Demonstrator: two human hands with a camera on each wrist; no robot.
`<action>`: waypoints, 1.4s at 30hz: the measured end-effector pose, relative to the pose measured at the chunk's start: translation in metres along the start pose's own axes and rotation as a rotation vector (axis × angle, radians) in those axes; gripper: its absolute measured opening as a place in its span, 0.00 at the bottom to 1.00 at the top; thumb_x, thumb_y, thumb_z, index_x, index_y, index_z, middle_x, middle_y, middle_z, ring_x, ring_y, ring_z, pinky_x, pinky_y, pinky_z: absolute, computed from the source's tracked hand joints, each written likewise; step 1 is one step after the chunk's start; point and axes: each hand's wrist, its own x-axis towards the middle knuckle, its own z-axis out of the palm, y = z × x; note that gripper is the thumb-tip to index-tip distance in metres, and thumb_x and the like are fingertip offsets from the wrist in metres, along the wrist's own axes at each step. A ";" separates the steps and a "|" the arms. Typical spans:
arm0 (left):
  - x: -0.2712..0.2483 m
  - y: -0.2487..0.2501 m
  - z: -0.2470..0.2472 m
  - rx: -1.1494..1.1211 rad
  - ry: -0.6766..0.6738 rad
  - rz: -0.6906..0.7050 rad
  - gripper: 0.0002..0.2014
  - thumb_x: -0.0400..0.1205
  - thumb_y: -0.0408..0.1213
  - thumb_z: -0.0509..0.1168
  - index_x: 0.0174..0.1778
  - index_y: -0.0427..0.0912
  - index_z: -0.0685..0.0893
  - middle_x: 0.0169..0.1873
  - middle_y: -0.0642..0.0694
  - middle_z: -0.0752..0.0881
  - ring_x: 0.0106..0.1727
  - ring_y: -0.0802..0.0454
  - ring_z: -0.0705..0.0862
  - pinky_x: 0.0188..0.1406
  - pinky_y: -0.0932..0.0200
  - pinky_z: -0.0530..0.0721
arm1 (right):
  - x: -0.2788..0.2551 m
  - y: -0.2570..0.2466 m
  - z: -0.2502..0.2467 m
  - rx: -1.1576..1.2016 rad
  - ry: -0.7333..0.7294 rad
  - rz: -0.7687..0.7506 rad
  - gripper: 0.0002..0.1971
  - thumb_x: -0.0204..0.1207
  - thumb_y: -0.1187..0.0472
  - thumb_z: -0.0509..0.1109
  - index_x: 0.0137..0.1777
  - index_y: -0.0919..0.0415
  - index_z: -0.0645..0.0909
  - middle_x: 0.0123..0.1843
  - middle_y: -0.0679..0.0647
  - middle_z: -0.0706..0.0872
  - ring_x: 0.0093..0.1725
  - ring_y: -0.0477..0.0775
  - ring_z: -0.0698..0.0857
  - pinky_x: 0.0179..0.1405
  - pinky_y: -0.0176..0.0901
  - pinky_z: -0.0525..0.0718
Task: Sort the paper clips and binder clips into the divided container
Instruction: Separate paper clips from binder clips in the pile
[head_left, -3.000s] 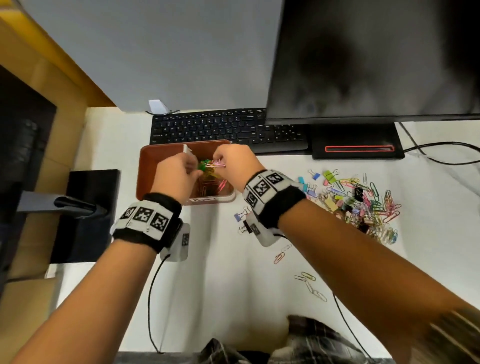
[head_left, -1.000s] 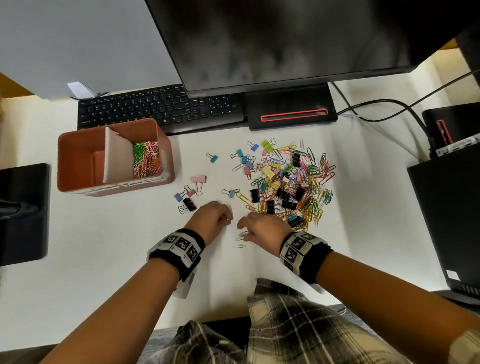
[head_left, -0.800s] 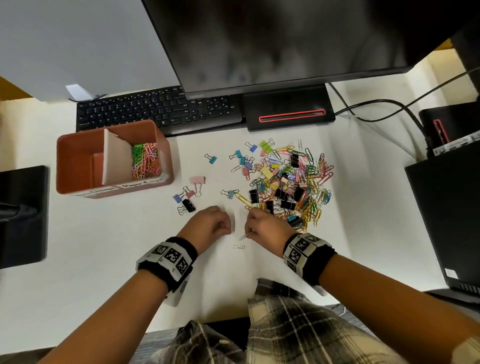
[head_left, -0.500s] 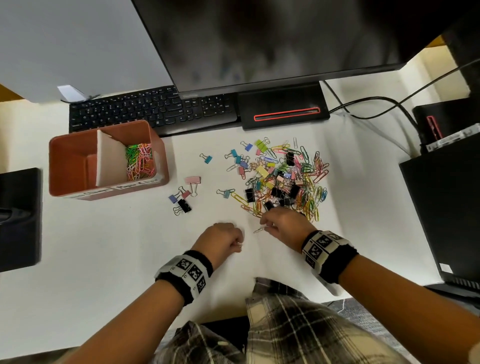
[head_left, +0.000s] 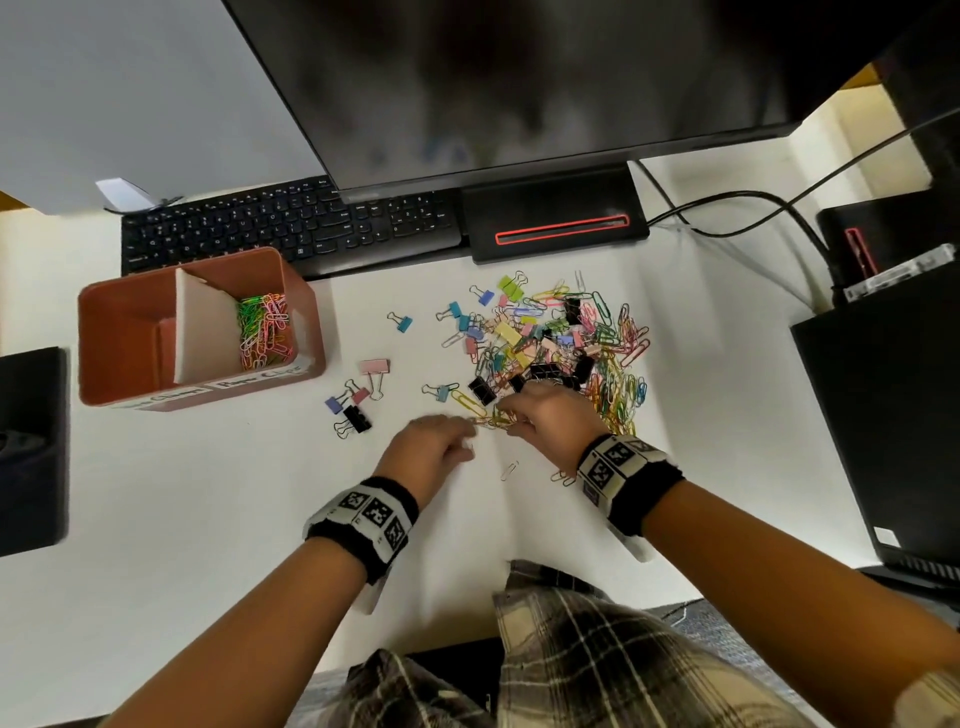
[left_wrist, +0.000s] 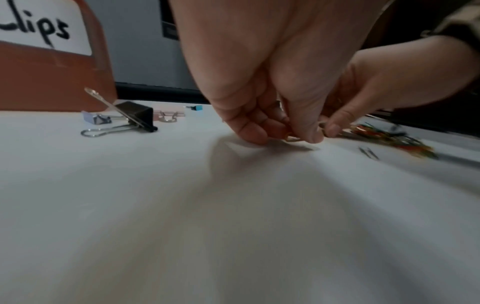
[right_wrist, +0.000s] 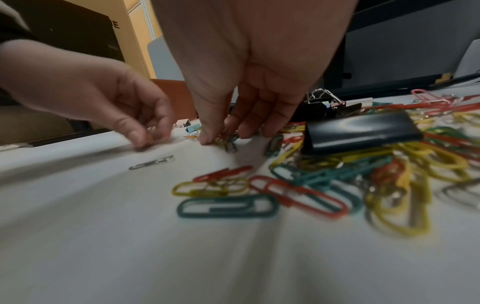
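A mixed pile of coloured paper clips and binder clips (head_left: 561, 348) lies on the white desk. The brown divided container (head_left: 130, 395) stands at the left, with paper clips (head_left: 262, 332) in its right compartment. My right hand (head_left: 511, 421) is at the pile's near edge, thumb and fingers pinching a few paper clips (right_wrist: 226, 143) against the desk. My left hand (head_left: 465, 441) is just beside it, fingers curled, pinching a small paper clip (left_wrist: 293, 138). A silver paper clip (head_left: 509, 470) lies loose near both hands.
A few binder clips (head_left: 353, 408) lie between the container and my hands. A black keyboard (head_left: 291, 223), monitor base (head_left: 556, 218) and cables (head_left: 737, 208) are at the back. A black box (head_left: 893, 405) stands at the right, a dark object (head_left: 31, 447) at the left.
Three seconds ago both hands were over the container with clips. Since then they came down to the desk near the pile, and the right hand has moved onto the pile's near edge.
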 end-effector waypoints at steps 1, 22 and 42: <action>0.006 0.000 -0.003 -0.024 0.038 -0.014 0.14 0.76 0.35 0.70 0.57 0.42 0.85 0.44 0.43 0.87 0.47 0.49 0.82 0.52 0.60 0.78 | 0.001 0.000 -0.001 0.011 0.011 -0.001 0.16 0.78 0.57 0.66 0.65 0.56 0.80 0.57 0.57 0.82 0.58 0.59 0.80 0.54 0.49 0.79; 0.039 -0.006 -0.006 0.147 0.023 -0.077 0.04 0.75 0.33 0.69 0.43 0.37 0.84 0.43 0.41 0.81 0.50 0.42 0.77 0.48 0.52 0.76 | 0.013 -0.007 -0.003 0.132 -0.045 0.030 0.08 0.76 0.66 0.64 0.54 0.61 0.80 0.51 0.59 0.86 0.52 0.59 0.83 0.51 0.52 0.82; -0.018 -0.053 -0.186 -0.261 0.689 -0.271 0.05 0.73 0.35 0.73 0.37 0.45 0.82 0.31 0.50 0.84 0.33 0.56 0.80 0.39 0.63 0.79 | 0.115 -0.178 -0.065 0.277 0.267 -0.215 0.05 0.74 0.63 0.69 0.45 0.58 0.86 0.45 0.56 0.86 0.44 0.55 0.82 0.51 0.48 0.81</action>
